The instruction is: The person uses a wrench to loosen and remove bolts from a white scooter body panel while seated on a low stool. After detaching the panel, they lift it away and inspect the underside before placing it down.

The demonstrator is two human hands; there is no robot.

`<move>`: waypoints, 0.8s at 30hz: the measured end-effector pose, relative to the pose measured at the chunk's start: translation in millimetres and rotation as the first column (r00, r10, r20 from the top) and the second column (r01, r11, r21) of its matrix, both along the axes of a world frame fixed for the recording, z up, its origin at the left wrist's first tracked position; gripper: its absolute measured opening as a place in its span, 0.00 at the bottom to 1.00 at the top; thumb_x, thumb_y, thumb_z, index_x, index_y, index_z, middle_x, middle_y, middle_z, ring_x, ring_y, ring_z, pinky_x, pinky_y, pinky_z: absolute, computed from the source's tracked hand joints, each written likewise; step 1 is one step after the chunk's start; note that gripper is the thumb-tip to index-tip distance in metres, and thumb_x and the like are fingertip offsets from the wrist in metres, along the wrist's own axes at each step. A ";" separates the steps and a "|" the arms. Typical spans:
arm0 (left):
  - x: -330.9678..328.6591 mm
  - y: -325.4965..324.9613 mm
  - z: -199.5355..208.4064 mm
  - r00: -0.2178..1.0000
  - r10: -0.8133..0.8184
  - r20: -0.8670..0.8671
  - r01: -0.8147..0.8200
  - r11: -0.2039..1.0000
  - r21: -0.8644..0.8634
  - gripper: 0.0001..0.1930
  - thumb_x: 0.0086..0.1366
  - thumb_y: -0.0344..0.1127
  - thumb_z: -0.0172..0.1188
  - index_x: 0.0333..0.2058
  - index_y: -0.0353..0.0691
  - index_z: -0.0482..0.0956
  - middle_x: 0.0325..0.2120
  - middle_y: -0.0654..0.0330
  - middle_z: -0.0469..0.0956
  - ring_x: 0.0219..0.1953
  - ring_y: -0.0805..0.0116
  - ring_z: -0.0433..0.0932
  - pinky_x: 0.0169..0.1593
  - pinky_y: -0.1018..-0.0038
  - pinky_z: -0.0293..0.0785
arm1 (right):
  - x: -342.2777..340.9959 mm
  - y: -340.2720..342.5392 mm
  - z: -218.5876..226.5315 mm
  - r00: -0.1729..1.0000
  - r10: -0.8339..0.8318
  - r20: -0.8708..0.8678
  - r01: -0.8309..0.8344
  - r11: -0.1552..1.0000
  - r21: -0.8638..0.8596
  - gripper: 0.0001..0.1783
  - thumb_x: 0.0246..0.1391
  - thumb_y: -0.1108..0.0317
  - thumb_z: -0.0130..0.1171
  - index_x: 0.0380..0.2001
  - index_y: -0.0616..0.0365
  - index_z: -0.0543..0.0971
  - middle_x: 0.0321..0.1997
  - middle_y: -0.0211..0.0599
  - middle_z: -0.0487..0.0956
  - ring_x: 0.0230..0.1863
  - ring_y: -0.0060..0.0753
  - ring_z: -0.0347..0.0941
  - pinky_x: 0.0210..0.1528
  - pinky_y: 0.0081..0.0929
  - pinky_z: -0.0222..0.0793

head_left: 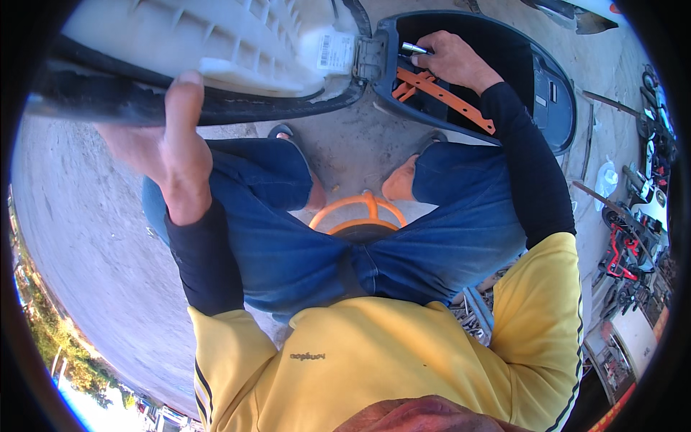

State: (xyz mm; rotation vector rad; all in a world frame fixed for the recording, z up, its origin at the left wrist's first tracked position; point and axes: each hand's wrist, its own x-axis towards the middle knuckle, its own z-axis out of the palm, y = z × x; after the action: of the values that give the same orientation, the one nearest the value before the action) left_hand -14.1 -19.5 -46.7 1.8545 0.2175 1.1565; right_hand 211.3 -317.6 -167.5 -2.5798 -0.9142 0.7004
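My left hand (183,140) is closed round the black edge of a raised scooter seat (216,104), its thumb on top and its fingers mostly hidden beneath. The seat's white ribbed underside faces up, joined by a hinge (368,59) to a dark under-seat storage box (389,45). Inside that box, my right hand (462,63) grips a small tool with a shiny silver cylindrical end (414,48); most of it is hidden by the fingers. Below the hand, an orange metal bracket with holes (453,101) lies slanted across the box.
I sit on a low stool with an orange tubular frame (371,205), feet on the concrete ground. Metal parts (471,317) lie by my right hip. A clear plastic bag (607,176), rods and red machine parts (622,252) are farther right.
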 end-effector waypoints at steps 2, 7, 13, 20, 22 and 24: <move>-0.1 0.7 0.2 0.999 0.031 -0.015 -0.032 0.994 -0.104 0.22 0.53 0.30 0.69 0.46 0.33 0.75 0.36 0.60 0.75 0.40 0.68 0.74 0.52 0.73 0.68 | 1.3 -2.6 3.5 1.000 0.010 0.014 -0.009 0.996 -0.087 0.18 0.59 0.64 0.64 0.47 0.65 0.86 0.43 0.51 0.84 0.43 0.47 0.81 0.54 0.36 0.75; -2.2 -2.6 0.8 1.000 0.012 -0.024 -0.014 0.996 -0.089 0.25 0.53 0.28 0.67 0.51 0.30 0.74 0.43 0.55 0.76 0.45 0.64 0.75 0.58 0.70 0.68 | 7.4 -29.0 -8.1 0.999 0.005 -0.033 -0.015 0.947 -0.320 0.20 0.57 0.63 0.67 0.48 0.64 0.85 0.53 0.47 0.80 0.53 0.48 0.77 0.60 0.38 0.70; -6.4 -6.9 2.6 0.993 -0.009 -0.117 -0.003 0.995 -0.103 0.29 0.53 0.37 0.72 0.54 0.34 0.76 0.44 0.56 0.78 0.46 0.62 0.76 0.59 0.68 0.69 | -4.1 -31.1 -3.1 0.978 0.080 -0.193 -0.168 0.853 -0.494 0.22 0.52 0.66 0.66 0.49 0.64 0.84 0.55 0.45 0.80 0.57 0.46 0.77 0.60 0.38 0.71; 4.0 -13.4 7.2 0.995 0.019 -0.099 -0.027 0.996 -0.080 0.33 0.52 0.36 0.67 0.57 0.30 0.72 0.46 0.52 0.76 0.48 0.60 0.76 0.59 0.68 0.70 | -3.2 -41.3 -19.0 0.978 0.066 -0.199 -0.172 0.794 -0.583 0.22 0.54 0.68 0.64 0.53 0.61 0.82 0.56 0.49 0.82 0.58 0.47 0.79 0.60 0.39 0.73; -1.0 -8.1 5.6 0.990 0.031 -0.137 -0.040 0.997 -0.062 0.33 0.52 0.38 0.68 0.57 0.31 0.72 0.45 0.52 0.76 0.47 0.60 0.76 0.56 0.69 0.72 | 0.5 -42.4 -10.9 0.987 0.044 -0.154 -0.129 0.787 -0.603 0.22 0.56 0.67 0.64 0.55 0.61 0.81 0.56 0.50 0.82 0.58 0.48 0.79 0.58 0.41 0.76; -3.2 -3.9 2.2 0.986 0.040 -0.163 -0.052 0.997 -0.065 0.33 0.52 0.40 0.68 0.56 0.33 0.73 0.44 0.52 0.76 0.46 0.61 0.77 0.53 0.70 0.75 | 10.9 -54.3 -3.0 0.998 0.004 -0.068 -0.044 0.797 -0.602 0.21 0.58 0.70 0.62 0.55 0.61 0.81 0.55 0.50 0.83 0.57 0.49 0.80 0.57 0.41 0.77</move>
State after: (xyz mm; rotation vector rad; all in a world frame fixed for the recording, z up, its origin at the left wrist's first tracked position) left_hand -17.3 -23.4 -44.4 1.8916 0.3890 1.0175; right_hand 222.2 -371.9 -170.5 -3.0640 -0.7937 1.2503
